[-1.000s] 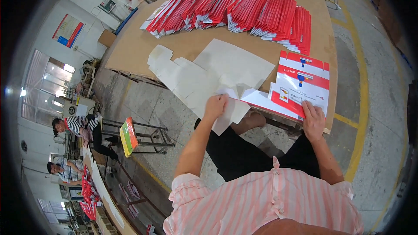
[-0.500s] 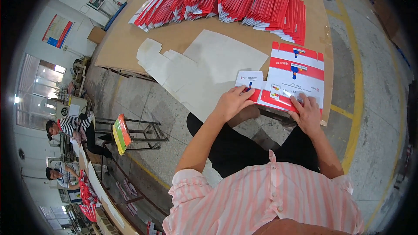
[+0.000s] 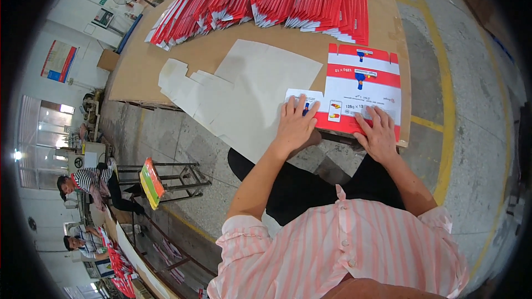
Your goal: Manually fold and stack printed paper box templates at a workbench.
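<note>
A flat red and white printed carton point(image 3: 361, 84) lies at the near edge of a brown worktable point(image 3: 221, 50). My left hand point(image 3: 295, 123) presses flat on the carton's white left flap, fingers spread. The near red edge of the carton is under my right hand point(image 3: 378, 131), also flat with fingers apart. Left of the carton lies a stack of plain white die-cut carton blanks point(image 3: 238, 94), overhanging the table's near edge.
Rows of folded red and white cartons point(image 3: 266, 0) cover the far part of the table. A metal stand point(image 3: 172, 180) with a coloured pack stands on the concrete floor at left. Two other people point(image 3: 88, 185) work at a bench far left. Yellow floor lines run at right.
The carton was folded over and laid flat, printed side up. My left hand moved from a white flap at the table edge onto the carton; both hands now press it down.
</note>
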